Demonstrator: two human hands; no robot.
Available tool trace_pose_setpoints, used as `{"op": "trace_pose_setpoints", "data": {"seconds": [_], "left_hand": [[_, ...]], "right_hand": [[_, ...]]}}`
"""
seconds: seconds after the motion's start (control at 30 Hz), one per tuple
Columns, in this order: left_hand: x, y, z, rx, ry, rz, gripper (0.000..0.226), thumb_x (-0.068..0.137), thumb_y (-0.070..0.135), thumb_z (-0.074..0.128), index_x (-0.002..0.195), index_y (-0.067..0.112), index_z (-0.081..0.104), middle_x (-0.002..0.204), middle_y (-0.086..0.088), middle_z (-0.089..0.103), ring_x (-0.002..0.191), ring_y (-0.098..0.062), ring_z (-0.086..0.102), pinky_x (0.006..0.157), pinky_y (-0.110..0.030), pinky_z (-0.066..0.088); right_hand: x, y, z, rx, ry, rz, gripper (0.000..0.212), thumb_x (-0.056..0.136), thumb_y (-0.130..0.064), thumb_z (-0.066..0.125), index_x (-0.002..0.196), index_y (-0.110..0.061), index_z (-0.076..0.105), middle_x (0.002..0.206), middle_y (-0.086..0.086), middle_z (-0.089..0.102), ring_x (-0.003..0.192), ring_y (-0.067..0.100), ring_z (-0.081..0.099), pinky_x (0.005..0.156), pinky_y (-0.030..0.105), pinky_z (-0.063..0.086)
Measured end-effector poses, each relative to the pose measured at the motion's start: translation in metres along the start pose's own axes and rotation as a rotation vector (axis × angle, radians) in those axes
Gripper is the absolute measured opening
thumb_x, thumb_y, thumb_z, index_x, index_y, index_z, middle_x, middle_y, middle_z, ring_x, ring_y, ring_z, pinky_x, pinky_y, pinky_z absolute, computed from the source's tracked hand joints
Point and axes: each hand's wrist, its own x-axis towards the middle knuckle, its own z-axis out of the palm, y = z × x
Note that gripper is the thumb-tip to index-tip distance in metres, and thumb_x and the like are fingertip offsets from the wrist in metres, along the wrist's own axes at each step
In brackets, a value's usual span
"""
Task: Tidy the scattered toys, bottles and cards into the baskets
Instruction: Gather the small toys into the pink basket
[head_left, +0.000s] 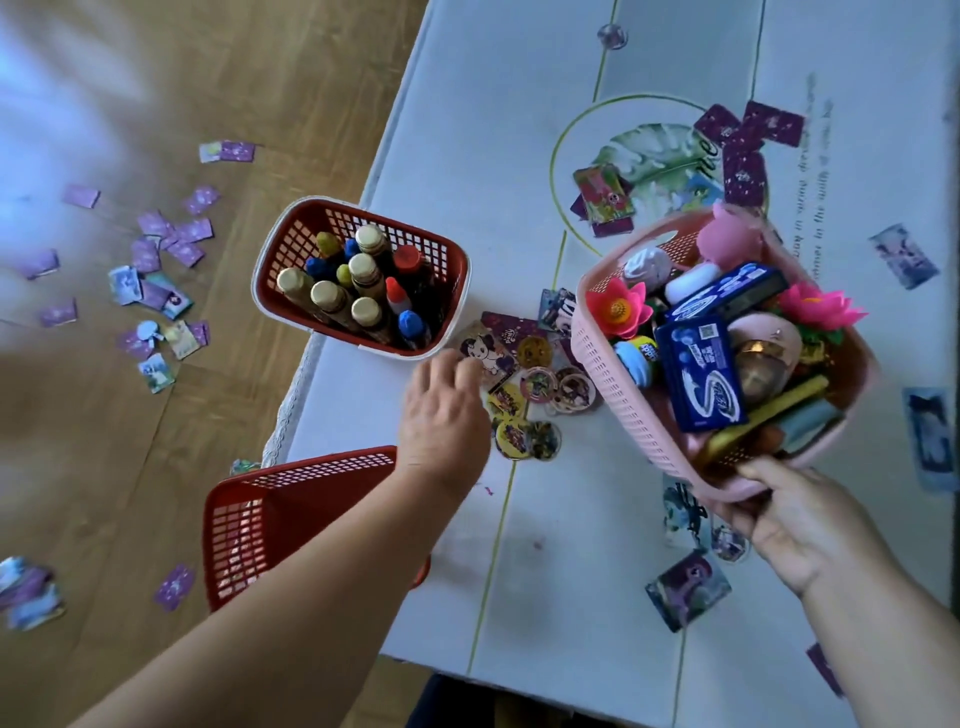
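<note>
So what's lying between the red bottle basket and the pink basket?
Head view: a cluster of cards and round discs, with the left hand touching its edge.

- The red basket (291, 244) at centre left is showing matt plastic lattice walls.
- The pink basket (608, 379) at right is showing the same latticed plastic.
- The table (493, 130) cover is lying smooth, printed and faintly sheened.
- The floor (130, 441) at left is showing wood grain.
- The blue packets (704, 374) are gleaming glossy.

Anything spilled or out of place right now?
Yes: many cards lie scattered on the wooden floor left of the table. The nearer red basket at the table's edge looks tipped on its side.
</note>
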Motion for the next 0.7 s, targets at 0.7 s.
{"op": "trace_pose_setpoints", "data": {"seconds": [0.7], "left_hand": [[0.018,-0.099,-0.058,0.315,-0.089,-0.020,0.022,0.095,0.039,0.056,0.109,0.032,0.071,0.105,0.004,0.066,0.115,-0.025,0.052,0.089,-0.038,0.038]], "right_hand": [[0.000,-0.047,0.088,-0.180,-0.140,-0.114,0.019,0.094,0.002,0.043,0.103,-0.007,0.057,0.070,0.011,0.070,0.059,0.023,0.068,0.047,0.028,0.055]]}}
